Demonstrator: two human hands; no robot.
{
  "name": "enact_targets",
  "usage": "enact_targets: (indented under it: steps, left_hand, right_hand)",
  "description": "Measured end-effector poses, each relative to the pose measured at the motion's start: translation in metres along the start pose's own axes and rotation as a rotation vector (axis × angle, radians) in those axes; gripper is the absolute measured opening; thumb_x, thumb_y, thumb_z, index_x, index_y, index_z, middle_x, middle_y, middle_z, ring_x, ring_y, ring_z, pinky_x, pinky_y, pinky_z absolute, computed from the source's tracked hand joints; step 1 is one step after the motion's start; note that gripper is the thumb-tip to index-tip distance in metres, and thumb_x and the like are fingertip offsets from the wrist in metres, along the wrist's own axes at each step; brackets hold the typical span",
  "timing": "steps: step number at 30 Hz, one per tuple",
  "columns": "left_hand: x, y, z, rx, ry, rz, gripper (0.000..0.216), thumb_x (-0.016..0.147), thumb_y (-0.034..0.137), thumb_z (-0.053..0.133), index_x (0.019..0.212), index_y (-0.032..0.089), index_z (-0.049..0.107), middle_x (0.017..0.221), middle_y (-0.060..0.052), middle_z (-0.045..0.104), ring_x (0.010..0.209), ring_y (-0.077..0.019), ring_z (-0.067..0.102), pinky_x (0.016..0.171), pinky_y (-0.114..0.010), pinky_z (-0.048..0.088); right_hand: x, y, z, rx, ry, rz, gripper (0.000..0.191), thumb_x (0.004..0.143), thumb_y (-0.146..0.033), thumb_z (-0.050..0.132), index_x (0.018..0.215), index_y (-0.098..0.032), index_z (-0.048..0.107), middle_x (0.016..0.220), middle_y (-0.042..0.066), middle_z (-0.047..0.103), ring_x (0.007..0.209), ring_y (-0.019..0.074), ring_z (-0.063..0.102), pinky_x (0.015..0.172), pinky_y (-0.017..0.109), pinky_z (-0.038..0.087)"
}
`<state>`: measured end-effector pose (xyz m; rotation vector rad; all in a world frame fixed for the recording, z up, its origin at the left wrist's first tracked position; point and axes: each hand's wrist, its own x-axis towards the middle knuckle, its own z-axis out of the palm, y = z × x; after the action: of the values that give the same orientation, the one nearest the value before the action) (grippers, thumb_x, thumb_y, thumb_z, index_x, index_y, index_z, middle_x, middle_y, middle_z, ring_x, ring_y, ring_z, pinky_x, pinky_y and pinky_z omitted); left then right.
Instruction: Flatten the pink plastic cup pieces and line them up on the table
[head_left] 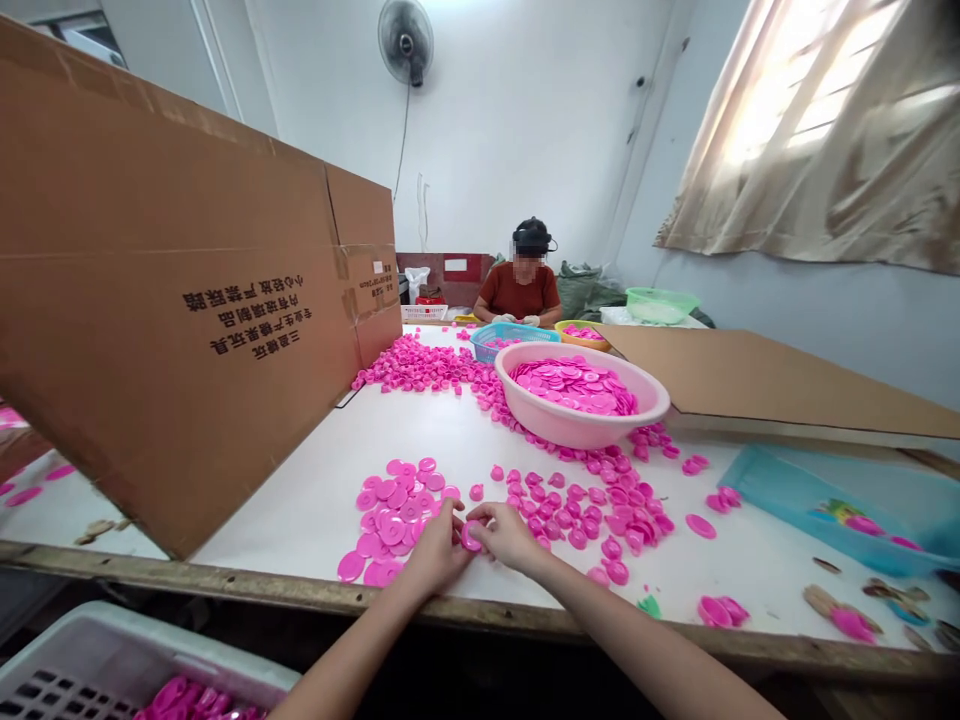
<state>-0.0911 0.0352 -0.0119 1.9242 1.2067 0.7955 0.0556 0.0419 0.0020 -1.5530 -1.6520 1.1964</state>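
Close to the front edge of the table [300, 520], my left hand [441, 548] and my right hand [511, 538] meet around a small round pink plastic piece [471, 536]. Fingers of both hands grip it from either side, and they hide part of it. Just left of my left hand lies a loose spread of flat pink discs [394, 515], some overlapping. Many small pink cup-shaped pieces [577, 510] are scattered beyond and to the right of my right hand.
A pale pink basin [581, 430] full of pink discs stands mid-table, a blue basket [514, 335] behind it. A large cardboard box [187, 250] walls the left. A white crate [142, 650] sits below the edge. Across the table, a person [521, 290] works.
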Motion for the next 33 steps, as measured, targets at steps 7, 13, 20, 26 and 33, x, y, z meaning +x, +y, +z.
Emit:
enact_targets:
  steps: [7, 13, 20, 26, 33]
  left_hand:
    - [0.004, -0.002, 0.002, 0.033, 0.056, -0.009, 0.026, 0.066, 0.031, 0.056, 0.077, 0.019, 0.035, 0.063, 0.005, 0.047, 0.053, -0.0075, 0.044, 0.046, -0.018, 0.030]
    - [0.001, 0.001, -0.011, -0.062, -0.094, -0.009, 0.027, 0.066, 0.027, 0.056, 0.085, 0.018, 0.038, 0.073, 0.001, 0.055, 0.063, -0.0099, 0.052, 0.053, -0.019, 0.037]
    - [0.029, 0.006, -0.013, 0.189, -0.062, -0.233, 0.028, 0.081, 0.039, 0.033, 0.087, 0.016, 0.047, 0.077, -0.003, 0.060, 0.070, -0.0152, 0.056, 0.058, -0.024, 0.038]
    - [0.034, 0.013, 0.011, 0.493, 0.006, -0.232, 0.028, 0.084, 0.033, 0.028, 0.088, 0.016, 0.051, 0.082, -0.007, 0.060, 0.074, -0.0181, 0.055, 0.060, -0.027, 0.035]
    - [0.040, 0.011, 0.005, 0.595, -0.093, -0.171, 0.030, 0.085, 0.028, 0.026, 0.081, 0.014, 0.053, 0.076, -0.009, 0.058, 0.071, -0.0187, 0.053, 0.062, -0.028, 0.034]
  right_hand:
    - [0.019, 0.005, 0.005, 0.008, -0.159, 0.167, 0.008, 0.076, -0.019, 0.050, 0.070, -0.013, 0.052, 0.042, -0.002, 0.054, 0.041, 0.0115, 0.055, 0.040, 0.019, 0.045]
    - [0.017, 0.001, -0.004, 0.146, -0.286, 0.237, 0.013, 0.076, -0.020, 0.055, 0.070, -0.015, 0.044, 0.044, -0.002, 0.056, 0.045, 0.0124, 0.059, 0.045, 0.021, 0.049]
    - [0.010, -0.005, -0.005, 0.087, -0.234, 0.302, 0.013, 0.077, -0.022, 0.054, 0.073, -0.014, 0.044, 0.044, 0.000, 0.056, 0.044, 0.0138, 0.059, 0.042, 0.022, 0.049]
    - [0.008, 0.004, -0.002, 0.233, -0.207, 0.308, 0.013, 0.077, -0.022, 0.054, 0.075, -0.014, 0.044, 0.051, -0.001, 0.058, 0.044, 0.0111, 0.059, 0.044, 0.020, 0.050]
    - [0.017, -0.002, -0.020, 0.235, -0.373, 0.392, 0.006, 0.068, -0.012, 0.060, 0.070, -0.012, 0.054, 0.049, 0.000, 0.059, 0.050, 0.0116, 0.061, 0.050, 0.018, 0.051]
